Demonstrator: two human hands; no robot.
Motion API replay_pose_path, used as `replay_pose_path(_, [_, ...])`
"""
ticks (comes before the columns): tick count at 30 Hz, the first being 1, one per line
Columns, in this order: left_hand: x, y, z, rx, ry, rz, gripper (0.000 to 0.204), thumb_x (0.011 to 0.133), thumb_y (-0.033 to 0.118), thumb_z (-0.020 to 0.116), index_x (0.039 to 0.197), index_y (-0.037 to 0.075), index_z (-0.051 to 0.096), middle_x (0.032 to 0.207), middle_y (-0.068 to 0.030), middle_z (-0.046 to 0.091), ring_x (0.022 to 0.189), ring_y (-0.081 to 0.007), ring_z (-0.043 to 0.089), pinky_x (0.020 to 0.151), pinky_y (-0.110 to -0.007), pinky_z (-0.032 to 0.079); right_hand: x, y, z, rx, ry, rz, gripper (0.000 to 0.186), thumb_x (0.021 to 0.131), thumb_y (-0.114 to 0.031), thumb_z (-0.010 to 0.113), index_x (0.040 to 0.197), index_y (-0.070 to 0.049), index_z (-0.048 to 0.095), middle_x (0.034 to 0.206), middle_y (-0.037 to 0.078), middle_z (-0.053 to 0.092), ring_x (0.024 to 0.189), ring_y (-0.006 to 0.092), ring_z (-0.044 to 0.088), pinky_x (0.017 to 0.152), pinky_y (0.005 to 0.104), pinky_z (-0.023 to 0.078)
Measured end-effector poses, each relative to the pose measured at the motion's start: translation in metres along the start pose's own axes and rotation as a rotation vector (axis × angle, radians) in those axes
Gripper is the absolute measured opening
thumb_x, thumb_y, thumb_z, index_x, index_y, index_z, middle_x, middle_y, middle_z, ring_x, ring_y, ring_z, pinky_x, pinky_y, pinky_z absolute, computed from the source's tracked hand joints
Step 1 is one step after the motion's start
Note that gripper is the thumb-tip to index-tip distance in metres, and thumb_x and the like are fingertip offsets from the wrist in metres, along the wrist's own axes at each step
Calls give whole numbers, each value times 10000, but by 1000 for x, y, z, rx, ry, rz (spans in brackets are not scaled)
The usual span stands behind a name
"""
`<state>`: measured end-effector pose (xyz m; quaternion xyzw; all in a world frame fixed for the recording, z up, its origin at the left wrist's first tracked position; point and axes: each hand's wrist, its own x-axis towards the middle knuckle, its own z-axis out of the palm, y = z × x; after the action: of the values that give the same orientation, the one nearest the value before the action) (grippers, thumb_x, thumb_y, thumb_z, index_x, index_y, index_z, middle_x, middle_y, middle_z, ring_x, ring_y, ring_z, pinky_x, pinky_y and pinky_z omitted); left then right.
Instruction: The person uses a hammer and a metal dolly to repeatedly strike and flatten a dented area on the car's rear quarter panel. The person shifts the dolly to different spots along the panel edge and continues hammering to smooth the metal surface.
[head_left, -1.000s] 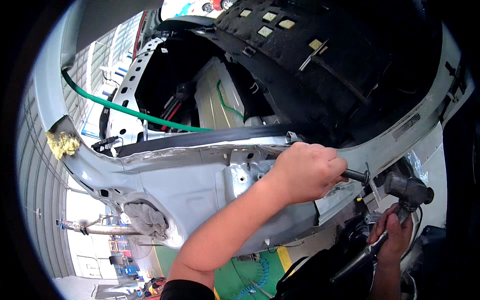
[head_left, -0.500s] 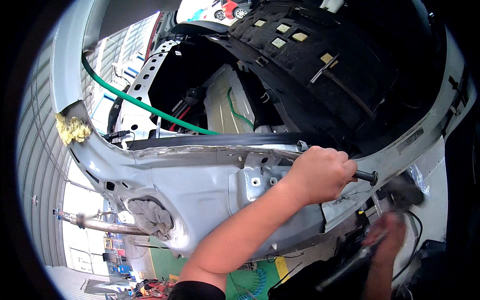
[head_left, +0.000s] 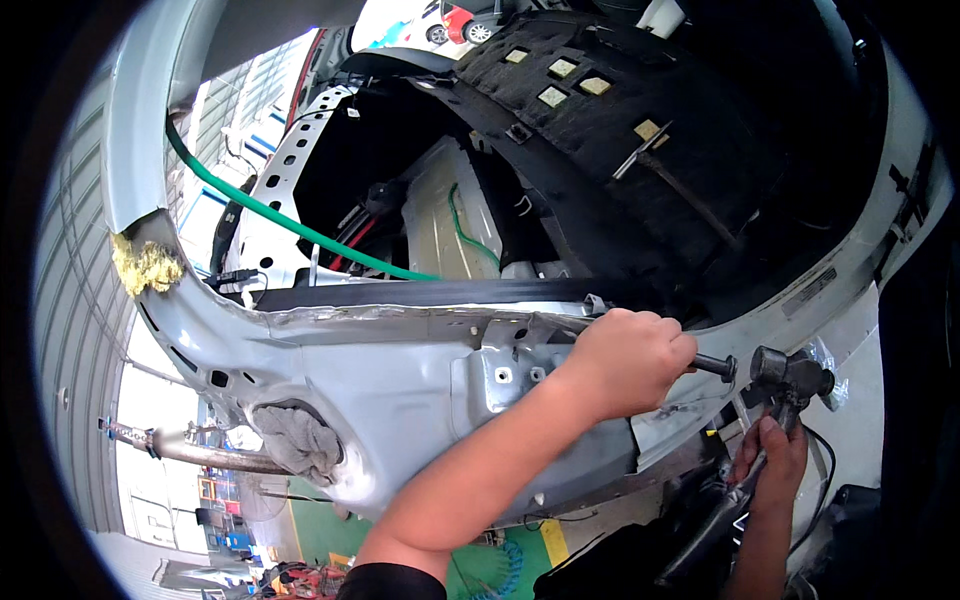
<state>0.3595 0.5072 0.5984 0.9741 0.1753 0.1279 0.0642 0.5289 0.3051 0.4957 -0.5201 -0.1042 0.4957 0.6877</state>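
My left hand [head_left: 635, 362] is closed round a chisel [head_left: 714, 366], a dark metal bar with a flared round end pointing right. Its other end reaches toward the upper edge of the grey car body panel [head_left: 385, 375]; the exact contact point is hard to see. Low on the right, my right hand [head_left: 778, 462] grips a hammer [head_left: 792, 374] by its handle. The hammer's dark steel head is raised just right of the chisel's flared end, with a small gap between them. A bracket with holes [head_left: 505, 385] sits left of my left hand.
A second hammer [head_left: 690, 197] lies on the black carpet lining [head_left: 570, 130]. A green hose [head_left: 300, 232] crosses the car's opening. Grey cloth [head_left: 298, 440] plugs a hole in the body, and yellow foam [head_left: 146, 268] sticks out at the left pillar. Blue coiled hose [head_left: 512, 570] lies on the floor.
The hammer and my right hand, blurred before, now show sharply, with the hammer head closer to the chisel's end. My left hand keeps its grip; the whole view has shifted slightly.
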Motion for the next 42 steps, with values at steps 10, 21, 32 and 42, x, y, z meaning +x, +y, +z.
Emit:
replay_pose_path(10, [3,0,-1,24,71,-12,188,848,231,752,818,95,626,732,-54,610,714,-271,671,585,-410,516,11,-5,6,-140,-20,64,216,953,-250,663,978,-59,565,617,37,506,427,164,502,377,323,456])
replay_pose_path(21, [11,0,-2,42,117,-56,178,855,217,749,825,92,625,733,-56,618,693,-270,671,574,-406,511,30,-24,-10,169,308,-169,275,981,-308,666,1049,-78,531,632,13,517,411,134,478,371,311,448])
replay_pose_path(32, [13,-1,-2,24,125,-84,163,857,202,742,825,92,626,732,-60,617,694,-269,675,572,-397,513,43,-55,-22,66,184,-185,239,977,-259,646,1082,-65,552,610,13,495,402,125,493,364,282,436])
replay_pose_path(42, [15,-3,1,47,147,-82,154,828,167,738,820,93,603,730,-53,598,690,-261,663,571,-401,509,52,-59,-21,-6,160,-104,231,962,-248,660,1066,-80,540,619,9,490,402,125,475,366,289,431])
